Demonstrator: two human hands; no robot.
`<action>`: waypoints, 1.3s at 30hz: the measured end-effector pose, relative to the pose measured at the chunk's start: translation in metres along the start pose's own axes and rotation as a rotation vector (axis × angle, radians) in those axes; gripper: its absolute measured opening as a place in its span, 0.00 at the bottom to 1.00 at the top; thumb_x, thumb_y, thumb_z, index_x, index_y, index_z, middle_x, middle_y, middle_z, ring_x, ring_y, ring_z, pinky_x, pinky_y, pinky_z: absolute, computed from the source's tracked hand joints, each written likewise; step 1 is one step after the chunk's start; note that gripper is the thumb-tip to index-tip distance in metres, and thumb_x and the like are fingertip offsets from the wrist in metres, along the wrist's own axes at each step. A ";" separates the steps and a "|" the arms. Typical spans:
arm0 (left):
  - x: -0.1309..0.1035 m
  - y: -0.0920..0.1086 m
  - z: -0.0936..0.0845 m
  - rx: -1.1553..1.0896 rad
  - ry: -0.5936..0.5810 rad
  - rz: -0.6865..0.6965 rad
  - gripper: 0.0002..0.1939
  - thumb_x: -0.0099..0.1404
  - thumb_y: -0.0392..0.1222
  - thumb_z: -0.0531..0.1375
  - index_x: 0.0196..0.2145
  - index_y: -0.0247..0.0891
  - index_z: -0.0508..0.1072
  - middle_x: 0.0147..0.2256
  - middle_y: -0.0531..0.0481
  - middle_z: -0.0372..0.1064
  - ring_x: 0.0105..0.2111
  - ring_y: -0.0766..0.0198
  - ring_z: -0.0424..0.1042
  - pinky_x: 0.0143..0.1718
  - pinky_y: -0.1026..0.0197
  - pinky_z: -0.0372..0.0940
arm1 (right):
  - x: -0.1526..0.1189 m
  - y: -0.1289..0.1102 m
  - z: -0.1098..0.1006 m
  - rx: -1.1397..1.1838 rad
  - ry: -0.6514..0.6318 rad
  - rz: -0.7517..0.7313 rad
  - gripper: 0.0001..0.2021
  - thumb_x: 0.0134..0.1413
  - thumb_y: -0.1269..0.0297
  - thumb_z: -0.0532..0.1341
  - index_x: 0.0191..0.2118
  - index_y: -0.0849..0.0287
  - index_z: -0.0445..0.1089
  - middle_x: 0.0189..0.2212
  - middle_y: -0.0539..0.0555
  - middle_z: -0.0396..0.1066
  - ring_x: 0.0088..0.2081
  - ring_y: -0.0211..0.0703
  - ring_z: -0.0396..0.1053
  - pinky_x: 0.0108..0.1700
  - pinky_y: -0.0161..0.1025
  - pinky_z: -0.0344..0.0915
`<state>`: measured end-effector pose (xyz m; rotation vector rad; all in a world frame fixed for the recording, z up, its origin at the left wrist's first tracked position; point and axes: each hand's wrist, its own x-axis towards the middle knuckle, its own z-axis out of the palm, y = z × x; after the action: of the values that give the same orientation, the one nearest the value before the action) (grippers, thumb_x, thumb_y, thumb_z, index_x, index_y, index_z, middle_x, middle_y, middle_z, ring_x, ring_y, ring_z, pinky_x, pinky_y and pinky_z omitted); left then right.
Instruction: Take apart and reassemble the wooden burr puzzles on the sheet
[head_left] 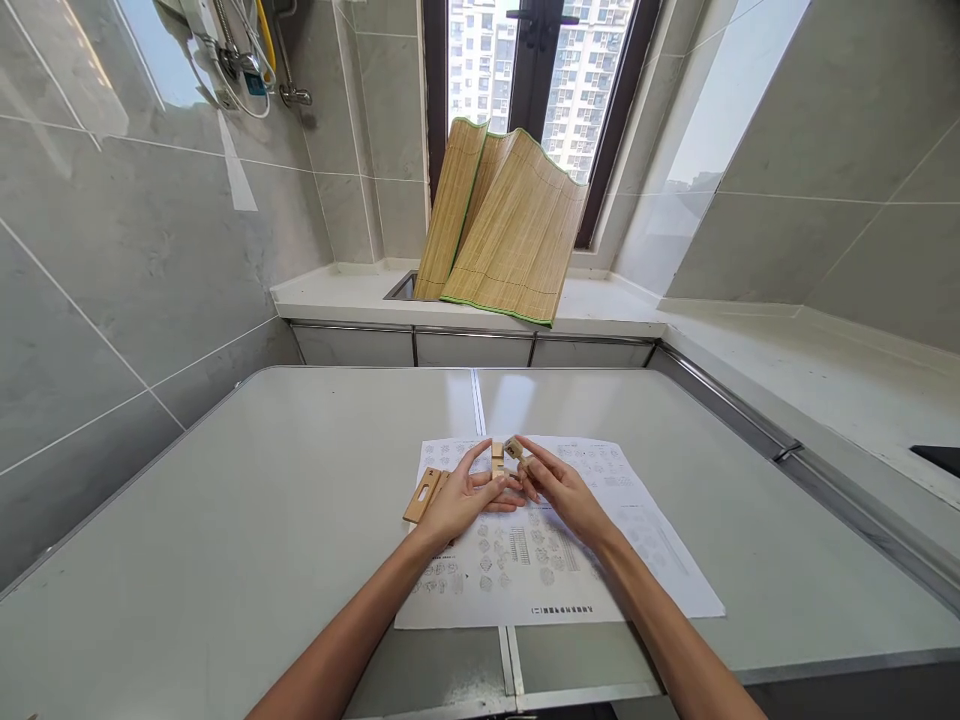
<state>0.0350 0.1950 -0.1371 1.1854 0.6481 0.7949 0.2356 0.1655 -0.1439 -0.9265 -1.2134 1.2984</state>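
My left hand point(459, 505) is closed around a notched wooden puzzle piece point(497, 460), which stands up between the thumb and fingers. A second small wooden puzzle piece point(514, 448) is pinched in the fingertips of my right hand point(564, 498), tilted and close beside the first. I cannot tell whether the two pieces touch. Below both hands lies a large white instruction sheet point(577, 580) printed with small line drawings. Flat wooden pieces point(421, 503), one with a slot cut in it, rest by the left edge of the sheet, partly hidden by my left hand.
The sheet lies on a pale glossy table point(285, 520) with a seam down its middle. Behind it, a bamboo mat point(517, 230) leans on a white ledge point(337, 290) against the window. Tiled walls rise on both sides, and a dark object point(937, 460) sits at far right.
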 end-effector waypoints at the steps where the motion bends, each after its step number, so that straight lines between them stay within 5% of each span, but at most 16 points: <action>1: 0.000 0.001 0.000 0.014 0.000 -0.005 0.44 0.66 0.50 0.68 0.70 0.45 0.48 0.47 0.39 0.79 0.41 0.52 0.83 0.53 0.42 0.72 | 0.000 0.000 0.000 -0.007 -0.005 -0.006 0.26 0.62 0.43 0.61 0.58 0.53 0.68 0.31 0.49 0.70 0.26 0.39 0.62 0.37 0.42 0.65; 6: -0.004 0.005 0.005 0.091 -0.016 -0.018 0.42 0.63 0.51 0.69 0.67 0.47 0.53 0.45 0.42 0.79 0.37 0.52 0.83 0.46 0.45 0.75 | -0.001 -0.002 0.004 -0.097 0.004 -0.012 0.20 0.61 0.41 0.61 0.41 0.54 0.69 0.26 0.48 0.72 0.22 0.37 0.60 0.31 0.39 0.63; 21: -0.017 0.015 0.009 0.772 0.010 0.214 0.30 0.63 0.51 0.68 0.60 0.48 0.65 0.36 0.53 0.75 0.33 0.60 0.71 0.37 0.61 0.64 | -0.002 0.003 0.007 -0.121 -0.072 0.077 0.20 0.60 0.40 0.61 0.41 0.53 0.63 0.21 0.43 0.69 0.16 0.33 0.55 0.22 0.33 0.52; 25: -0.019 0.014 0.012 0.792 -0.005 0.245 0.25 0.70 0.52 0.61 0.61 0.46 0.64 0.36 0.52 0.75 0.32 0.61 0.70 0.36 0.61 0.63 | -0.002 0.006 0.012 -0.105 -0.062 0.070 0.19 0.63 0.41 0.59 0.40 0.53 0.62 0.14 0.40 0.65 0.14 0.33 0.52 0.22 0.33 0.51; 29: -0.017 0.011 0.013 0.764 0.007 0.241 0.20 0.77 0.52 0.49 0.59 0.43 0.67 0.25 0.54 0.72 0.26 0.62 0.70 0.34 0.61 0.63 | -0.001 0.009 0.015 -0.088 -0.081 0.094 0.21 0.62 0.39 0.58 0.40 0.53 0.62 0.12 0.40 0.63 0.14 0.34 0.54 0.22 0.33 0.52; 39: -0.011 0.009 0.008 0.633 0.141 0.212 0.22 0.74 0.57 0.51 0.55 0.41 0.72 0.19 0.59 0.62 0.22 0.65 0.66 0.26 0.65 0.60 | -0.003 0.004 0.016 -0.077 -0.066 0.023 0.19 0.59 0.42 0.64 0.39 0.54 0.67 0.22 0.44 0.64 0.22 0.35 0.58 0.24 0.34 0.53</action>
<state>0.0334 0.1830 -0.1259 1.8060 0.9407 0.8855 0.2200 0.1610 -0.1457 -0.9612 -1.3150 1.3177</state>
